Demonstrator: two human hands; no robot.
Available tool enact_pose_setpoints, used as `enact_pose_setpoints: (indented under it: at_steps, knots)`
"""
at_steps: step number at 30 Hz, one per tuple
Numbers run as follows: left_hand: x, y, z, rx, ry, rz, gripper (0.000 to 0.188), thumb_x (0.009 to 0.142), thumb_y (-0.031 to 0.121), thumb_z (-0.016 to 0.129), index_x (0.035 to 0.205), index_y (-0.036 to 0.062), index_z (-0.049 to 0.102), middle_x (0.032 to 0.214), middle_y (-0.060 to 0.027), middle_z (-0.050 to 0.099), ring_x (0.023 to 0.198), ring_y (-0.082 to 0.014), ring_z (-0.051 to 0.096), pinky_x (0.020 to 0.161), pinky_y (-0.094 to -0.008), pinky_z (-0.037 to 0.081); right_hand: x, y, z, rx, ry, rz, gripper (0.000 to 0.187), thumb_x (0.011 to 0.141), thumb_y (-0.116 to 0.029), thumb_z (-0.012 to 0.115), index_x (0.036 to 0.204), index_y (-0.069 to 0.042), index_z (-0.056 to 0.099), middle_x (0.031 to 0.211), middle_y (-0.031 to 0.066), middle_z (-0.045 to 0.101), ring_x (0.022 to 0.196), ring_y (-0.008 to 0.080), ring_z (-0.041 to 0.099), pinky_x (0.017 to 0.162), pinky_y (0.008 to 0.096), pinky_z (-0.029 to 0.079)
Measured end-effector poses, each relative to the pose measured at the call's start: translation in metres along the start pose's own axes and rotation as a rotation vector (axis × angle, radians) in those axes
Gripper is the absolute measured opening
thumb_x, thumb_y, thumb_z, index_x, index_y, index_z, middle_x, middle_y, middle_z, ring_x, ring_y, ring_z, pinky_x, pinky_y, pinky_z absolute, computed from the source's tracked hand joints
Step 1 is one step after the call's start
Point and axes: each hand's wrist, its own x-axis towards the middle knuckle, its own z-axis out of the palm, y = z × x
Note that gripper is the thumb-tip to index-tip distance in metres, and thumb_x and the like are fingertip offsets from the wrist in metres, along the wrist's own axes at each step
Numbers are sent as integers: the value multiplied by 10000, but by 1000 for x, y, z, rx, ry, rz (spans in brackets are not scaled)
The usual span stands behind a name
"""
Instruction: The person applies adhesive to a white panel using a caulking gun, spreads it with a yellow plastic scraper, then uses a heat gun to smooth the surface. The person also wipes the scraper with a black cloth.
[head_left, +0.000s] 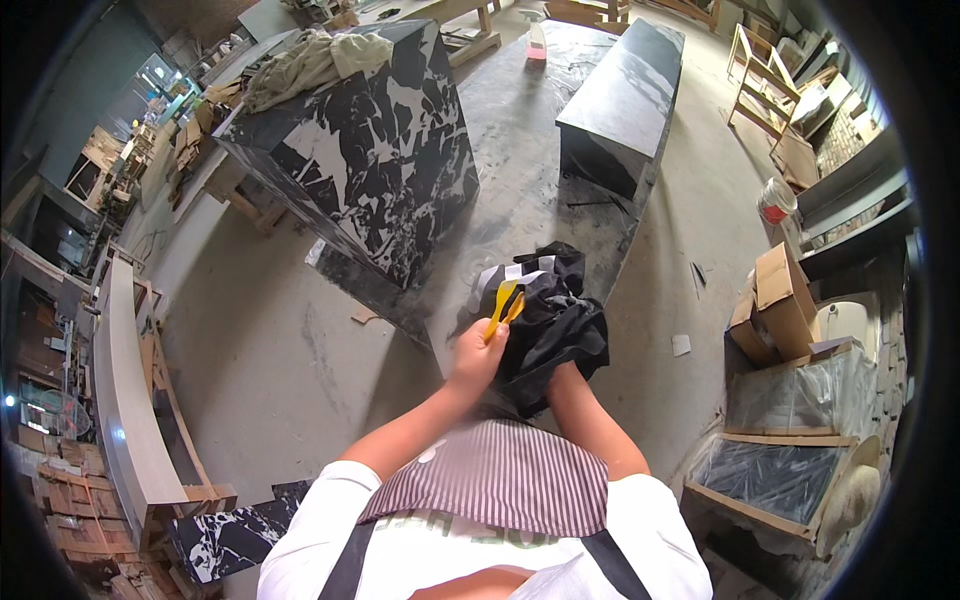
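My left hand is closed around the lower end of a yellow two-pronged tool, its prongs pointing up; its exact kind is unclear. Just right of it is a crumpled black cloth with a white patch on its far left side. My right hand runs into the cloth from below; only the wrist shows, and the fingers are hidden. Both hands are in front of me, at the near end of a grey stone-topped table.
A large black-and-white marble block rises left on the table, a beige cloth over its top. At the right lies a long dark stone box; a pink spray bottle stands beyond. Cardboard boxes are at far right.
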Motion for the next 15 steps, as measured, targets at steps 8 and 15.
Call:
enact_pose_setpoints:
  at_steps: [8, 15]
  knots:
    - [1, 25, 8, 343, -61, 77, 347, 978, 311, 475, 797, 17, 502, 687, -215, 541, 633, -376, 549, 586, -449, 404, 20, 18, -29, -650, -45, -382, 275, 977, -293, 475, 1163, -105, 550, 1118, 53, 562, 1012, 186, 520, 925, 294, 426]
    - [-1, 30, 10, 447, -171, 184, 306, 973, 302, 478, 835, 31, 506, 716, -229, 559, 681, -413, 567, 593, -481, 398, 9, 10, -18, -674, 3, -379, 273, 947, -286, 499, 1139, -103, 562, 1091, 61, 572, 998, 198, 532, 905, 303, 433]
